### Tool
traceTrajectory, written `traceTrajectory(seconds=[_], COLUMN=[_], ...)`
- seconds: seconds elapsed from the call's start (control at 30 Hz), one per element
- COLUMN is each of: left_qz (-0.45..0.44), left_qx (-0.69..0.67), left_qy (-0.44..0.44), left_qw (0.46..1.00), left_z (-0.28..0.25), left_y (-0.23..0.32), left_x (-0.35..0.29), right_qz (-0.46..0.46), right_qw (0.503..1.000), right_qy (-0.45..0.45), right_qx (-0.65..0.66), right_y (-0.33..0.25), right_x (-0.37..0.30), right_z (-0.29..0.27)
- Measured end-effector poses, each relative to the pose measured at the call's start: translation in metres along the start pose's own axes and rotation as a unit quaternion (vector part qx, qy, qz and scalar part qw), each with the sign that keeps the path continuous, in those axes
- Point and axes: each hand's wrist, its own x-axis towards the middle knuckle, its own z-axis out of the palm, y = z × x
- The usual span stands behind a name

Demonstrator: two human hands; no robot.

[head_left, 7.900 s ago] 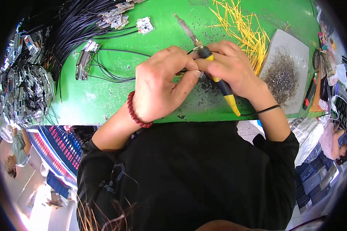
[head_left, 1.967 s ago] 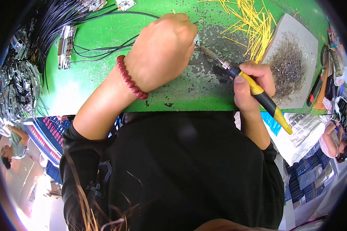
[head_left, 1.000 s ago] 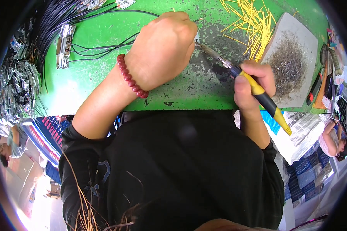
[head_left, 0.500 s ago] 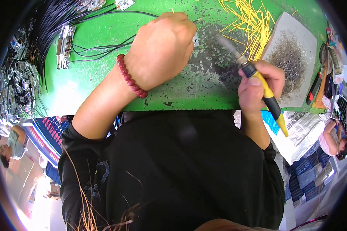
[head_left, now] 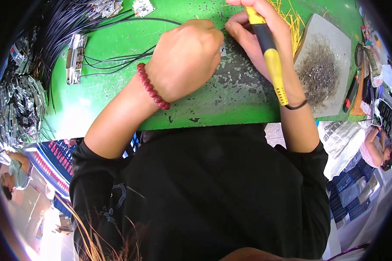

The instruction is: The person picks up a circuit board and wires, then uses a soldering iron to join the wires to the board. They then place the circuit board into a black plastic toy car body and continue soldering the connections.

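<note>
My left hand (head_left: 187,63) is closed in a fist on the green table, knuckles away from me, a red bead bracelet on its wrist. Its fingertips are hidden, and several black wires (head_left: 117,58) run in under it from the left. A small pale piece (head_left: 223,48) shows beside the fist; the rest of it is covered. In my right hand (head_left: 253,48) is a yellow and black soldering iron (head_left: 273,61), its cord end toward me and its tip out of sight beyond the upper edge. Thumb and fingers reach close to the left fist.
A shiny metal-cased part (head_left: 76,58) lies left of the fist, with bundled black cables and piled metal parts (head_left: 19,113) farther left. Yellow wires (head_left: 297,28) lie behind my right hand. A grey board (head_left: 345,50) bears dark crumbs; hand tools (head_left: 357,93) lie right of it.
My right hand has swung the soldering iron forward and left, from over the dark table patch to beyond the left fist. The left fist has hardly moved.
</note>
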Motion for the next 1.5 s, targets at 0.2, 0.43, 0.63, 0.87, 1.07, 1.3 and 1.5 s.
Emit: traceTrajectory(seconds=[0.2,0.43,0.63,0.87,1.07,1.3,1.5], left_qz=[0.004,-0.052,-0.061,-0.085,-0.052,-0.091,-0.047], left_qx=[-0.071,-0.147,-0.113,-0.164,-0.033,-0.077,-0.048], left_qy=[-0.033,0.001,-0.009,-0.009,0.096,0.027,0.048], left_qw=[0.997,0.988,0.992,0.983,0.993,0.993,0.997], left_z=[-0.008,-0.007,-0.008,-0.015,-0.016,-0.009,0.004], left_y=[-0.006,-0.001,-0.002,-0.005,0.003,0.016,0.009], left_x=[0.001,-0.001,0.0,-0.003,-0.016,-0.026,-0.022], right_qz=[0.005,-0.038,-0.063,-0.167,-0.173,-0.173,-0.174], right_qw=[0.999,0.993,0.992,0.973,0.974,0.971,0.971], right_qy=[0.031,0.108,0.096,-0.017,0.021,0.018,0.023], right_qx=[-0.008,0.012,0.055,-0.157,-0.143,-0.163,-0.161], right_y=[0.01,0.011,0.018,0.012,0.02,0.021,0.019], right_x=[-0.019,-0.046,-0.051,-0.048,-0.049,-0.05,-0.049], right_z=[-0.003,0.01,0.009,0.006,0.009,0.012,0.013])
